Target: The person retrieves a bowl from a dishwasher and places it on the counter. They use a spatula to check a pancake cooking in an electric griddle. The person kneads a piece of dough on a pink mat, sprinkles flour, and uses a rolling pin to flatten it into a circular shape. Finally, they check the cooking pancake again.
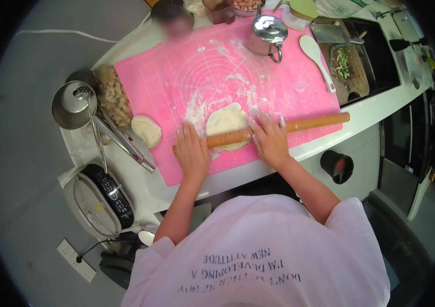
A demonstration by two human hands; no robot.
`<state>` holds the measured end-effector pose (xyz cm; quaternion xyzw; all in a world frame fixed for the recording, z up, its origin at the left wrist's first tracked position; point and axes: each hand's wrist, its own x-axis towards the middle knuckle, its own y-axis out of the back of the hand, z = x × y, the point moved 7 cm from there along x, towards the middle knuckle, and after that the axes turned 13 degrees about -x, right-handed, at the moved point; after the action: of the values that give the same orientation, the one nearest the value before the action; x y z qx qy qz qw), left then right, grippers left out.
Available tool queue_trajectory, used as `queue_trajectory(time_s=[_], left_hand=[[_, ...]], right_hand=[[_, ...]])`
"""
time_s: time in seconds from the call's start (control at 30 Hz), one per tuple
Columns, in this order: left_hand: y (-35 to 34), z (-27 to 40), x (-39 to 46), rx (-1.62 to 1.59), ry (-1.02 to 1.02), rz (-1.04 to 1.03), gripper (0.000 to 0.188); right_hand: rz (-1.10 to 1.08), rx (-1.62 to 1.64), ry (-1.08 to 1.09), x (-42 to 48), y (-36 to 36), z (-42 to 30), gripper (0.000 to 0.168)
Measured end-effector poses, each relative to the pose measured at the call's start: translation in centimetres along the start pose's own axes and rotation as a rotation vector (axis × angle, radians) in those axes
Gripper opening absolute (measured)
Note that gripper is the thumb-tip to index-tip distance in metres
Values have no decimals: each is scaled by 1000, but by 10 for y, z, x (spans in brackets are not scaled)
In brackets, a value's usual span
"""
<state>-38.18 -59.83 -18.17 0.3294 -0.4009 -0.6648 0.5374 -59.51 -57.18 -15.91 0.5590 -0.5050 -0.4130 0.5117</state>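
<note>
A long wooden rolling pin (313, 122) lies across a flattened piece of dough (227, 122) on a pink printed pastry mat (152, 92). My left hand (192, 151) rests palm down over the pin's left end. Floury fingers of my right hand (270, 140) lie over the pin just right of the dough. Loose flour (196, 109) is spread around and above the dough. A second, rounded lump of dough (146, 131) sits at the mat's left edge. At the mat's right side lies a white spoon (315, 57).
A lidded pot (270, 30) stands on the mat's far part. Saucepans (73, 103) with a ladle and a bag of brown food (113, 96) are at left, above an appliance (102, 203). At right, a cleaver (328, 33) and chopped greens (343, 63) lie on a cutting board (357, 78) over the sink.
</note>
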Motion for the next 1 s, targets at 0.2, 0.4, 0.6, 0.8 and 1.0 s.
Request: queue_trajectory(time_s=[0.2,0.4,0.6,0.8,1.0], left_hand=[[-3,-12,45,49,39,47,57],[6,-20,125,119,23,118,53],[12,-29,176,186,-61,256,50],[11,-16,127,117,-50,203,49],[12,-12,-14,-44,4,112,48]], right_hand=[[-26,18,-62,62,-20,5,43],[86,-104,-115,127,-21,13,37],[79,12,-145,172,-36,24,29],[146,36,-189,122,-23,16,39],[71,-8,35,-6,-13,1,38]])
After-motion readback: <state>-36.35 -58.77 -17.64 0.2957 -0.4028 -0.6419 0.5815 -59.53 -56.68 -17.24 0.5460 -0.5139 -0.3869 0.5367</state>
